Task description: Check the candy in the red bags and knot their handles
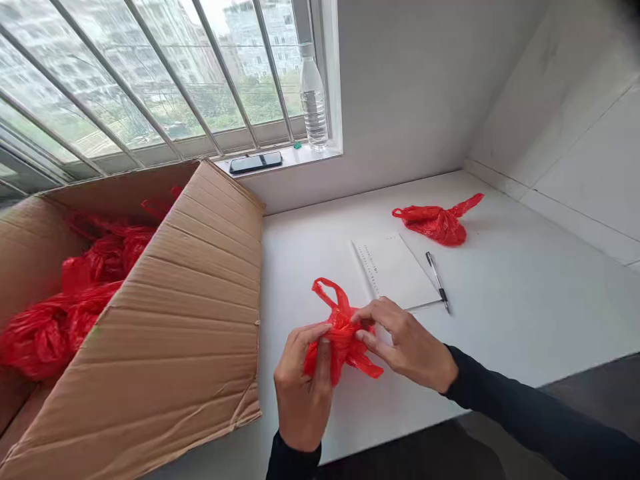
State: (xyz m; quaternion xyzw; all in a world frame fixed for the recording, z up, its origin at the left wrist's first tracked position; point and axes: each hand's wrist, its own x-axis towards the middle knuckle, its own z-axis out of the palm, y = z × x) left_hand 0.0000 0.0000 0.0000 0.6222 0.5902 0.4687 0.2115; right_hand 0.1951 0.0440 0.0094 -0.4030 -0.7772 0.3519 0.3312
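Note:
Between my hands is a red plastic bag [343, 343], bunched up, with one handle loop standing up at its top and another loose end at the lower right. My left hand [306, 380] pinches its left side between thumb and fingers. From the right, my right hand [400, 337] grips the gathered plastic near the bag's upper right with thumb and fingertips. What the bag contains, if anything, is hidden. Just beyond my right hand lies an open notebook [400, 270] with small writing on its page, and a black-and-clear pen [438, 283] rests beside it.
A large cardboard box [200, 300] with several red bags [107, 267] inside stands at the left. Another red bag [437, 223] lies toward the back right of the white table [520, 280]. On the windowsill are a phone [256, 162] and a clear water bottle [314, 107].

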